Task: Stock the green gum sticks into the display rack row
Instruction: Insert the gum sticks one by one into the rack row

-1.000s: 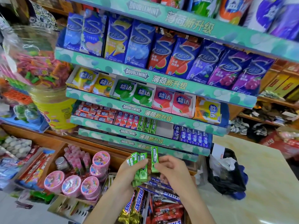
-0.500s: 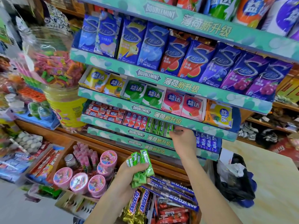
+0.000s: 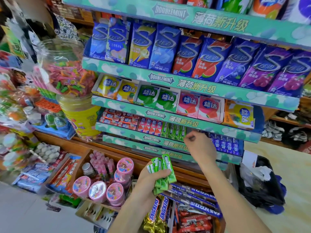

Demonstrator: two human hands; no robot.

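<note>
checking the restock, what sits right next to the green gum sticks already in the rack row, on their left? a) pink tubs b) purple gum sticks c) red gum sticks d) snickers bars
c: in the rack row the green gum sticks stand directly beside red gum sticks on their left.

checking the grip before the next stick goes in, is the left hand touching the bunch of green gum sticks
Touching. The head view shows the left hand with fingers wrapped around the bunch of green gum sticks, whose ends stick out above and below the fist.
</note>
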